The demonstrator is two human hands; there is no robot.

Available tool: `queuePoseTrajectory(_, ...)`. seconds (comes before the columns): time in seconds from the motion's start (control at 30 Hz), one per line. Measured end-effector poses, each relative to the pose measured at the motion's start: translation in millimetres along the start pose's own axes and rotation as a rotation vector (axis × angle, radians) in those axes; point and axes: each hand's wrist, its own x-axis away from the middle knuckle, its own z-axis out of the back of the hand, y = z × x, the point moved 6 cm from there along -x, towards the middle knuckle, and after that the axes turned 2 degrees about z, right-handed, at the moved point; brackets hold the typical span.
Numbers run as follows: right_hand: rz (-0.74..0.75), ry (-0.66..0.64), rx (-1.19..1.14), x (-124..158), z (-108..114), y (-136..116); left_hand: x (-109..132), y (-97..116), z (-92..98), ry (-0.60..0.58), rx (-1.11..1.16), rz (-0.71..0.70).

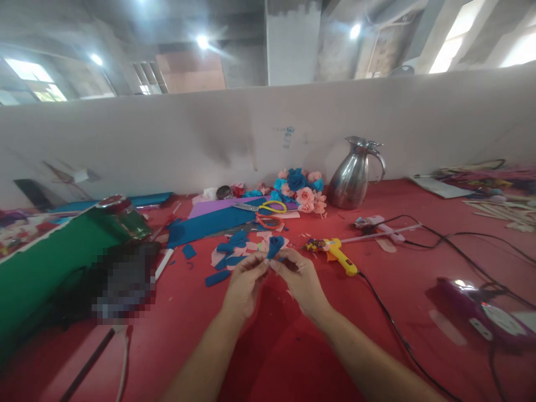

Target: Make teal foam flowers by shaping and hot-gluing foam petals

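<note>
Between my two hands is a small blue paper flower (275,245), its rolled top facing up. My left hand (247,279) pinches its base from the left with thumb and fingers. From the right, my right hand (300,280) grips the same base, the fingertips of both hands almost meeting. Just behind them lies a loose pile of blue and pink paper petals (234,245). A yellow hot glue gun (341,257) rests on the table to the right of my right hand.
Scissors (268,209) lie on blue and purple paper sheets (201,224). Behind are a bunch of blue and pink paper flowers (299,187) and a steel jug (354,173). A pink glue gun (383,228), cords and a purple power strip (486,312) occupy the right; a glass jar (125,218) stands left.
</note>
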Motion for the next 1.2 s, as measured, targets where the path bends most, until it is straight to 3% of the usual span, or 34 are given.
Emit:
queuePoseTrajectory(0.23, -0.073, -0.092, -0.143, 1, -7, -2, 3, 9, 0.4, 0.041, -0.039, -0.092)
queuePoseTrajectory(0.4, -0.113, -0.125, -0.205, 1, -9, -2, 4, 10, 1.5, 0.045, -0.024, -0.076)
queuePoseTrajectory(0.73, -0.149, -0.116, -0.252, 0, -8, 3, 6, 16, 3.1, 0.054, -0.052, -0.098)
queuePoseTrajectory(0.87, -0.152, -0.125, -0.269, 1, -8, 4, 8, 25, -1.5, 0.029, 0.009, -0.106)
queuePoseTrajectory(1.07, -0.169, -0.135, -0.261, 2, -11, -1, 5, 16, -0.7, -0.019, -0.029, 0.052)
queuePoseTrajectory(1.2, -0.175, -0.128, -0.228, 2, -11, -3, 4, 20, -0.5, -0.072, -0.035, 0.0)
